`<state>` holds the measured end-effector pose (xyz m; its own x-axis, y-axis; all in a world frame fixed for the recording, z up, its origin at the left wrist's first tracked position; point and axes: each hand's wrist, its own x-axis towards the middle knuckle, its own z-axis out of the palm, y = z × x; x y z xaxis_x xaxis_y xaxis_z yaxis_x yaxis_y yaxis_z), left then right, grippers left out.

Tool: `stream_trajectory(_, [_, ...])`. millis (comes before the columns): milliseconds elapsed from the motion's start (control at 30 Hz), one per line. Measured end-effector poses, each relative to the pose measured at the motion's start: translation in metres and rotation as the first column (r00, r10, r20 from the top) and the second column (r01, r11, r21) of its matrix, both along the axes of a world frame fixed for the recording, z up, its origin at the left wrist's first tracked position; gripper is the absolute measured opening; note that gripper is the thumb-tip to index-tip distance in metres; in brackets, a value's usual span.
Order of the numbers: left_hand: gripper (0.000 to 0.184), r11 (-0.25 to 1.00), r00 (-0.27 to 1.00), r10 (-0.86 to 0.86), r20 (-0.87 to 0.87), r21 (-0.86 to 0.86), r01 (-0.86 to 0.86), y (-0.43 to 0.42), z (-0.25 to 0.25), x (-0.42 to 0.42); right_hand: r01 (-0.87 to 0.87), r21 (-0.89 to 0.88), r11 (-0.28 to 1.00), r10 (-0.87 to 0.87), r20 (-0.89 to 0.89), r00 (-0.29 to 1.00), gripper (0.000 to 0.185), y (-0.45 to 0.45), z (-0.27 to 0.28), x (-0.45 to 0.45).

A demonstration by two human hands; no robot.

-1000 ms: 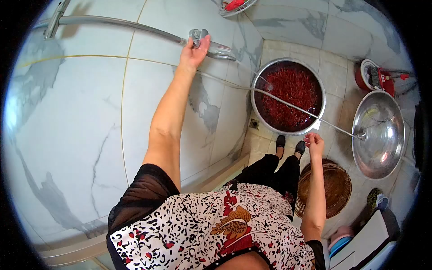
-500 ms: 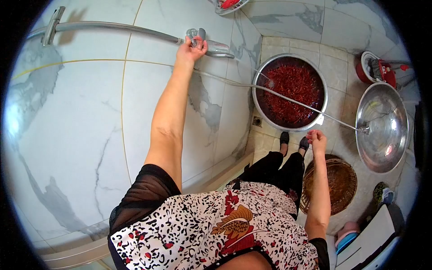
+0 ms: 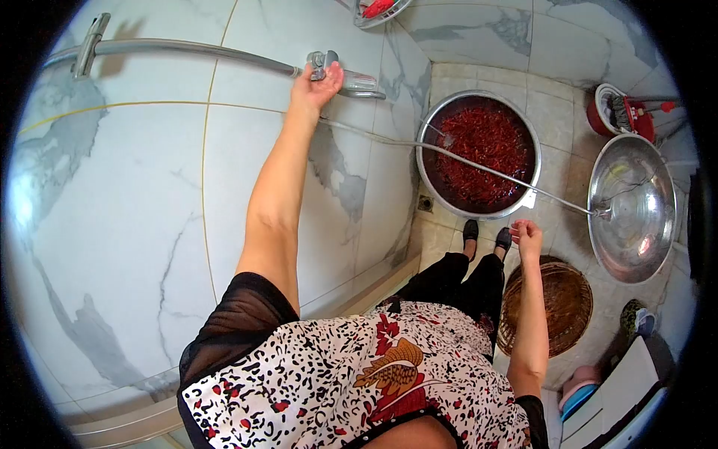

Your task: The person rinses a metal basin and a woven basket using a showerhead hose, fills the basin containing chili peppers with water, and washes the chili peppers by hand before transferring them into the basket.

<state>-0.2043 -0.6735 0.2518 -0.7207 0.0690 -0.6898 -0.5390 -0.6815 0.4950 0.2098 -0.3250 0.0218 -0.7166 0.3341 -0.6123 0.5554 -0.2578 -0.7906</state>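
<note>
On the tiled wall at upper left, my left hand (image 3: 318,88) has its fingers closed around the handle of a chrome faucet (image 3: 329,58). The large metal basin (image 3: 537,142) on the floor holds slender red chili peppers (image 3: 486,153) in water. A thin stream of water (image 3: 437,130) enters it at its left side. My right hand (image 3: 528,238) hangs in the air just below the basin's near rim, with fingers loosely bent and nothing visible in them. A grey hose (image 3: 479,163) runs across above the basin.
The hose ends near a big shiny metal bowl (image 3: 632,217) at right. A brown wicker basket (image 3: 583,307) stands beside my legs. A red bucket (image 3: 596,112) sits by the far right wall. A floor drain (image 3: 425,203) lies left of my shoes (image 3: 470,230).
My left hand stays at the faucet, its palm turned slightly more toward view. The view has shifted a little; my right hand is nearly still.
</note>
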Motion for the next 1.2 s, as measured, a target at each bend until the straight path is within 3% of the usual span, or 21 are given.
stream_trajectory(67, [0.047, 0.951, 0.994, 0.089, -0.068, 0.302, -0.064, -0.001, -0.001, 0.012, 0.011, -0.004, 1.000, -0.011, 0.024, 1.000, 0.019, 0.002, -0.007, 0.007])
stream_trajectory(200, [0.046, 0.957, 0.966, 0.092, -0.242, 0.288, -0.019, -0.022, -0.027, 0.008, 0.143, -0.217, 0.966, -0.095, 0.215, 0.972, 0.021, 0.015, -0.029, 0.015])
stream_trajectory(333, [0.031, 0.795, 0.973, -0.045, -0.224, 0.582, 0.171, -0.036, -0.034, -0.002, 0.352, -0.344, 0.870, -0.253, 0.302, 0.919, 0.036, 0.026, -0.043, 0.016])
stream_trajectory(367, [0.031, 0.848, 0.959, -0.128, -0.253, 0.474, 0.238, -0.041, -0.026, -0.003, 0.454, -0.409, 0.792, -0.371, 0.268, 0.889, 0.040, 0.025, -0.058, 0.021])
stream_trajectory(400, [0.031, 0.865, 0.947, -0.147, -0.286, 0.426, 0.263, -0.040, -0.026, -0.003, 0.453, -0.413, 0.790, -0.398, 0.217, 0.891, 0.040, 0.027, -0.068, 0.025])
stream_trajectory(467, [0.034, 0.838, 0.945, -0.157, -0.287, 0.468, 0.281, -0.043, -0.025, -0.008, 0.577, -0.420, 0.700, -0.506, 0.278, 0.816, 0.047, 0.032, -0.090, 0.023])
stream_trajectory(500, [0.034, 0.850, 0.943, -0.100, -0.319, 0.465, 0.248, -0.049, -0.030, -0.013, 0.580, -0.360, 0.731, -0.496, 0.303, 0.814, 0.052, 0.037, -0.095, 0.018])
stream_trajectory(667, [0.044, 0.919, 0.899, -0.190, -0.395, 0.250, 0.304, -0.060, -0.039, -0.026, 0.661, -0.228, 0.715, -0.553, 0.393, 0.734, 0.073, 0.067, -0.128, -0.012])
stream_trajectory(700, [0.046, 0.943, 0.897, -0.159, -0.413, 0.205, 0.261, -0.060, -0.035, -0.022, 0.658, -0.226, 0.718, -0.547, 0.401, 0.735, 0.073, 0.072, -0.141, -0.017])
stream_trajectory(767, [0.049, 0.950, 0.901, -0.160, -0.403, 0.186, 0.252, -0.072, -0.034, -0.024, 0.815, -0.230, 0.532, -0.714, 0.396, 0.577, 0.071, 0.095, -0.172, -0.028])
stream_trajectory(833, [0.053, 0.964, 0.920, -0.108, -0.376, 0.186, 0.189, -0.079, -0.034, -0.033, 0.844, -0.242, 0.478, -0.763, 0.361, 0.536, 0.072, 0.119, -0.191, -0.030])
stream_trajectory(933, [0.046, 0.980, 0.904, -0.131, -0.408, 0.084, 0.180, -0.081, -0.026, -0.032, 0.913, -0.205, 0.353, -0.862, 0.307, 0.402, 0.079, 0.153, -0.208, -0.031])
stream_trajectory(1033, [0.044, 0.982, 0.910, -0.134, -0.392, 0.070, 0.175, -0.093, -0.025, -0.034, 0.902, -0.255, 0.348, -0.835, 0.354, 0.421, 0.076, 0.177, -0.201, -0.026])
stream_trajectory(1067, [0.044, 0.982, 0.919, -0.130, -0.371, 0.082, 0.172, -0.095, -0.026, -0.035, 0.948, -0.044, 0.316, -0.831, 0.469, 0.298, 0.063, 0.183, -0.191, -0.030])
stream_trajectory(1100, [0.044, 0.981, 0.923, -0.130, -0.362, 0.087, 0.172, -0.098, -0.025, -0.035, 0.949, -0.034, 0.314, -0.833, 0.470, 0.292, 0.063, 0.187, -0.185, -0.022])
stream_trajectory(1133, [0.044, 0.987, 0.922, -0.125, -0.365, 0.047, 0.153, -0.098, -0.023, -0.035, 0.780, 0.312, 0.542, -0.818, 0.408, 0.405, 0.051, 0.192, -0.179, -0.014])
stream_trajectory(1167, [0.044, 0.991, 0.920, -0.122, -0.371, 0.007, 0.134, -0.098, -0.022, -0.036, 0.468, 0.616, 0.633, -0.762, 0.388, 0.519, 0.042, 0.195, -0.173, -0.007])
stream_trajectory(1200, [0.043, 0.993, 0.914, -0.104, -0.392, 0.018, 0.120, -0.095, -0.023, -0.033, 0.368, 0.795, 0.483, -0.819, 0.261, 0.511, 0.029, 0.196, -0.137, -0.014])
